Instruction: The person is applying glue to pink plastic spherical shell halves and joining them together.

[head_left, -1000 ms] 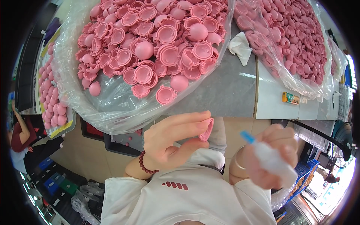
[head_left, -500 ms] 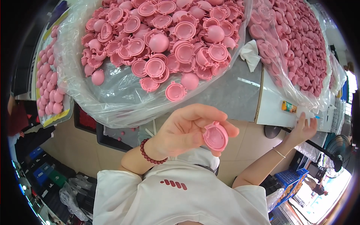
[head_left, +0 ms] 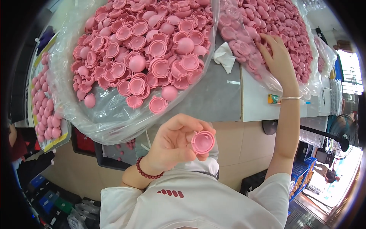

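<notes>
My left hand [head_left: 173, 143], with a dark red bead bracelet at its wrist, pinches a pink round plastic shell [head_left: 203, 142] in front of my chest. The shell's hollow side faces up, showing a rim and small tabs. Out to the right, my right hand [head_left: 277, 59] reaches over the right-hand heap of pink shells [head_left: 293, 36] with its fingers apart. Its fingertips are at the near left side of that heap; whether they touch a shell I cannot make out. A larger spread of shells [head_left: 137, 63], some cup up and some dome up, lies ahead of my left hand.
Clear plastic sheeting [head_left: 114, 131] surrounds the left heap. A crumpled white tissue [head_left: 225, 57] lies between the heaps on the grey tabletop [head_left: 225, 97]. An orange-and-green tube [head_left: 273, 99] lies near my right forearm. Pink domes fill a yellow-edged tray [head_left: 63, 139] at far left; a fan [head_left: 340, 133] stands right.
My right hand has moved from beside the tube up and forward to the right-hand heap. My left hand keeps the shell and has turned its hollow more squarely upward. The view has shifted right.
</notes>
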